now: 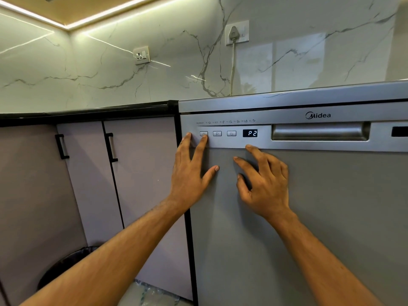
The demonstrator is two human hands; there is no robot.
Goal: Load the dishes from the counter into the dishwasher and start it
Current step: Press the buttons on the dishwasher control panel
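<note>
The grey Midea dishwasher (309, 206) fills the right half of the view with its door closed. Its control strip carries a power button (203, 133), a P button (217, 133), a timer button (231, 133) and a lit display (250, 133) reading P2. My left hand (189, 171) lies flat on the door's left edge, fingers straight, one fingertip on the power button. My right hand (265, 182) rests on the door just below the display, fingers spread and slightly bent, holding nothing. No dishes are in view.
A recessed door handle (320, 131) sits right of the display. Pale cabinet doors with black handles (111, 147) stand to the left under a black counter edge (88, 112). A black bin (64, 266) sits on the floor at lower left. A plugged socket (237, 33) is on the marble wall.
</note>
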